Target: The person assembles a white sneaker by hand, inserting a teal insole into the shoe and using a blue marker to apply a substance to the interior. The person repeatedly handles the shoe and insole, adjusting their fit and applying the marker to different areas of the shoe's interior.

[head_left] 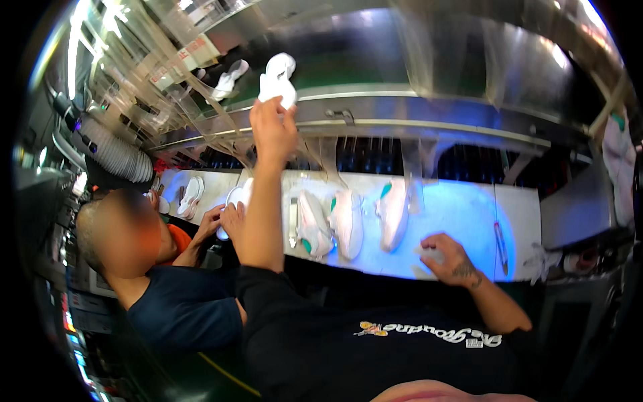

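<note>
My left hand (273,130) is raised over the metal edge of the line, its fingers closed on the near end of a white shoe sole (278,79). Low on the right, my right hand (447,260) hovers by the front of the lit bench (455,211), fingers curled round a small pale piece too blurred to name. Between my arms, three pale pink-white shoes with green patches lie on the bench: a left shoe (313,224), a middle shoe (346,224) and a right shoe (392,216), nearest my right hand.
A second white sole (229,80) lies on the green belt (375,70) at the back. Clear plastic strips hang before it. A co-worker (184,288) sits close on my left, hands at a white piece. A marker-like stick (501,246) lies at the right; a grey box (579,201) bounds that end.
</note>
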### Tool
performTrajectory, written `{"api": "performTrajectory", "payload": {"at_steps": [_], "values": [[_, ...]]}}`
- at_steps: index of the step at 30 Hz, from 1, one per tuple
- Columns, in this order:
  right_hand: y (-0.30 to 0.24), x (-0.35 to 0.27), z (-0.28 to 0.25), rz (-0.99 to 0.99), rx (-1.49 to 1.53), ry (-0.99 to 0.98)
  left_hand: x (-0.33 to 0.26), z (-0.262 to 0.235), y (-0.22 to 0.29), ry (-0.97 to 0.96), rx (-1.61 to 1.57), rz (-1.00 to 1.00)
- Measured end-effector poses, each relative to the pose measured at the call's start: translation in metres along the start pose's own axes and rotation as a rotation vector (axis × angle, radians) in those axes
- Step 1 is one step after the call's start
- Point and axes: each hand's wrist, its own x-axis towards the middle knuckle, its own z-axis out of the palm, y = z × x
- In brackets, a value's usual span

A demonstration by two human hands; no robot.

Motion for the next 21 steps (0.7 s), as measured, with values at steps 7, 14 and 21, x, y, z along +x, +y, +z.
{"api": "performTrajectory", "payload": {"at_steps": [7, 14, 21], "values": [[-0.017, 0.013, 0.019, 0.122, 0.935, 0.077, -0.204, -0.04, 0.281, -0.344, -0.667, 0.019], [0.061, -0.072, -0.004, 0.522, 0.195, 0.153, -0.243, 0.031, 0.257, -0.552, -0.099, -0.325], [0.069, -0.104, -0.029, 0.406, -0.321, 0.194, -0.261, -0.036, 0.299, -0.955, -0.208, -0.413]]}}
